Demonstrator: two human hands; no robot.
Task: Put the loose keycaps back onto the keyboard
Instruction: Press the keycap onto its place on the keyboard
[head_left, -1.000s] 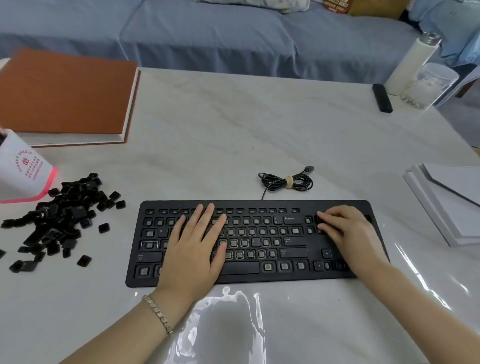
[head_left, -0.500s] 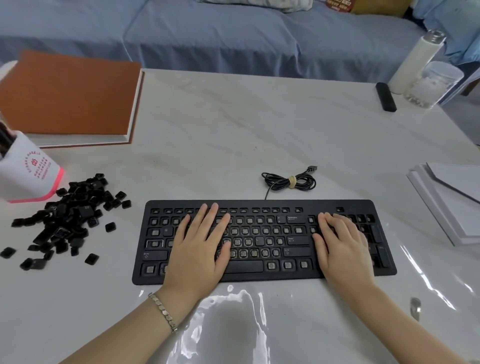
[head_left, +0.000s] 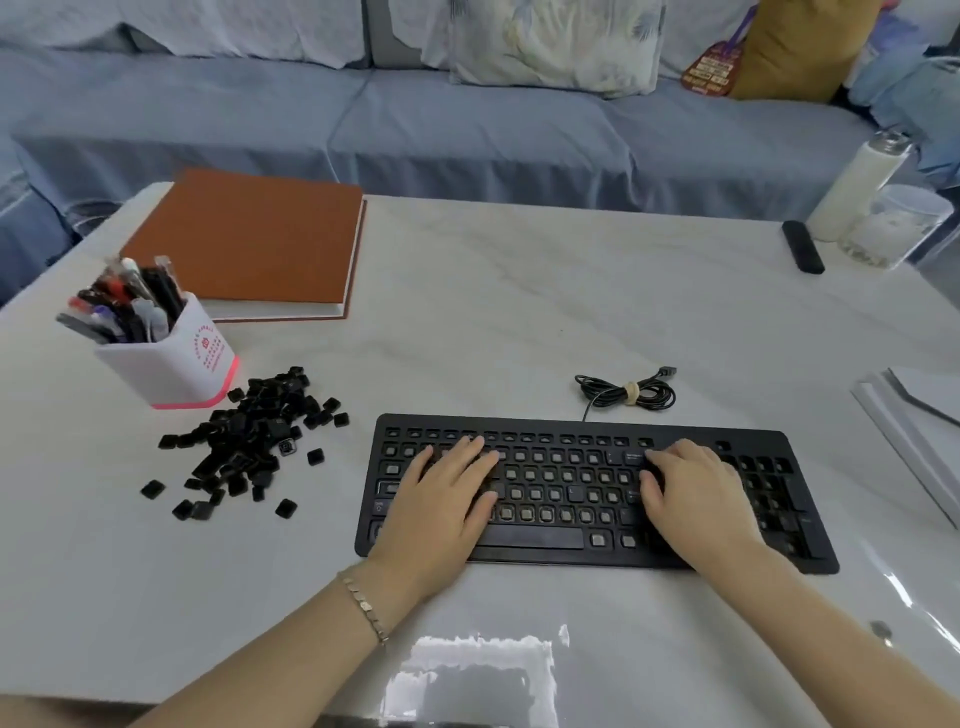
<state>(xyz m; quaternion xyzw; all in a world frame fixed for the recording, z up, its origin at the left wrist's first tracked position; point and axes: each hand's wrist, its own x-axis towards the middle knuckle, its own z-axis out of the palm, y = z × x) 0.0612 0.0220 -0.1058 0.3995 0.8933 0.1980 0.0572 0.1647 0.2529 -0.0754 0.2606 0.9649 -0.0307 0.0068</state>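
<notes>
Pale marble tabletop spans the frame. At lower centre the left hand and right hand lie flat on the black keyboard, fingers straight and released, holding nothing. Many key positions show exposed switches. Loose keycaps sit heaped at centre left, just below a white pen cup. Farther back lie a coiled cable, a brown book, then a blue sofa.

Nothing reads clearly. The pen cup by the left edge of the desk bears red print and a small red emblem, too blurred to make out. One key on the keyboard carries faint white lettering, likewise illegible.
</notes>
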